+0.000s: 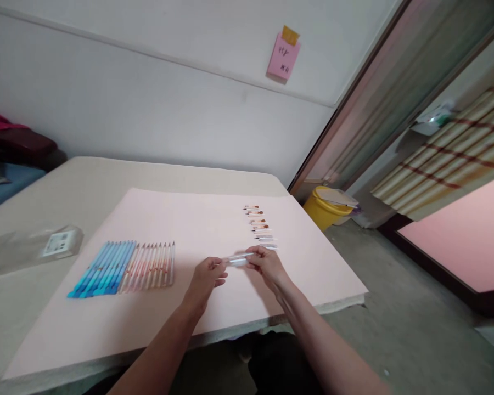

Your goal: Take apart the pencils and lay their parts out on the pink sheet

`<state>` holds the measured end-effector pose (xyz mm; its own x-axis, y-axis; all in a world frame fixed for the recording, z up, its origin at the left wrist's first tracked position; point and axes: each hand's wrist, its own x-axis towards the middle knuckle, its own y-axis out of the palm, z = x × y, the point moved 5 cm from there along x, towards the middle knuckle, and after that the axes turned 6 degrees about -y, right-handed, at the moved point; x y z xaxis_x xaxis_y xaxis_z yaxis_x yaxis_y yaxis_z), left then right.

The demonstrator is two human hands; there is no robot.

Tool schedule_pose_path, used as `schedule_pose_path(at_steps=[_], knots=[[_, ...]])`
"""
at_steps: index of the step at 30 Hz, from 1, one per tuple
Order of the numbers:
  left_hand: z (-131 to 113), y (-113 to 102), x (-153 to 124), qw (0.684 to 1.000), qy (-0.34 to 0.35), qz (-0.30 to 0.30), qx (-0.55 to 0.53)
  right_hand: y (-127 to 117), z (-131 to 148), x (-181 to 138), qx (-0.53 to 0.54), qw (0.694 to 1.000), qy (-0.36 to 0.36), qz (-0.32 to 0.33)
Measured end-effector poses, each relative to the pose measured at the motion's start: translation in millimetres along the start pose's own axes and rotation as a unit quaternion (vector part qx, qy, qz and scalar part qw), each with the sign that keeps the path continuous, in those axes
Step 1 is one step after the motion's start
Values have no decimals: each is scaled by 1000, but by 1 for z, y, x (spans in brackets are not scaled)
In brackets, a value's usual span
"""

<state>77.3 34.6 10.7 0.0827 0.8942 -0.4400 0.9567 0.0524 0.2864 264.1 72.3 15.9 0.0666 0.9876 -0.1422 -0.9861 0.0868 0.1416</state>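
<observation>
Over the middle of the pink sheet, both my hands meet at one slim whitish pen-like stick (239,257). The thumb and forefinger of my left hand (208,277) pinch its left end. My right hand (267,262) grips its right end, and the fingers cover that part. Just beyond my right hand lies a column of short thin pen parts (257,220); several have dark points and brown ends, and the nearest look pale. To the left, blue pens (107,267) lie in a tight row beside pale pens with pinkish marks (150,266).
A pink sheet (197,219) covers much of the cream table (102,173). A clear plastic bag with a white label (60,243) lies at the left. A yellow bin (323,211) stands beyond the right edge. A pink note (284,56) is taped to the wall.
</observation>
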Motion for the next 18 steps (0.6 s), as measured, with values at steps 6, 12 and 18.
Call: schedule_pose_path(at_steps=[6,12,18], knots=[[-9,-10,1,1000,3,-10,23,-100,-7,13,-80,995,-3,-55],[-6,-12,8,999,-16,-3,49,-134,-26,31,-81,994,7,-66],[-4,-11,11,998,-25,6,53,-143,-35,45,-115,991,-2,-62]])
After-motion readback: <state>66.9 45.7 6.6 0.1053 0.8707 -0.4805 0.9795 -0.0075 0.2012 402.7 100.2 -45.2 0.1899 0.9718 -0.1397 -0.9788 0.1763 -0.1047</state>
